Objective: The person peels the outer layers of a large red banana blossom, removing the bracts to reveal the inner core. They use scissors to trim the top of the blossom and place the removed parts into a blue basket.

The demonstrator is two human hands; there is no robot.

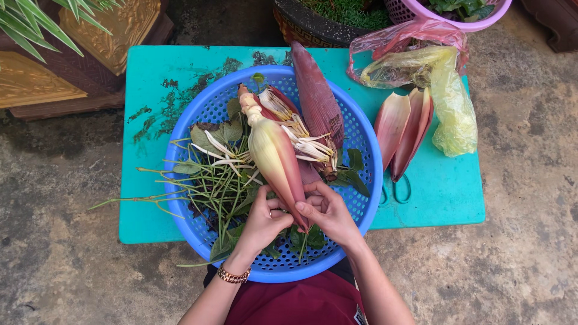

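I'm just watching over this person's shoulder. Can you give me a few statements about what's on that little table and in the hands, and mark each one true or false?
1. Both hands, the left hand and the right hand, grip the pointed tip of a banana flower. True.
2. The banana flower lies over a red metal bowl. False: it lies over a blue plastic basket full of holes.
3. Two peeled reddish bracts lie on the turquoise table, right of the basket. True.
4. The left wrist is bare. False: it wears a gold-coloured bracelet.
5. Green stems and leaves lie in the basket. True.
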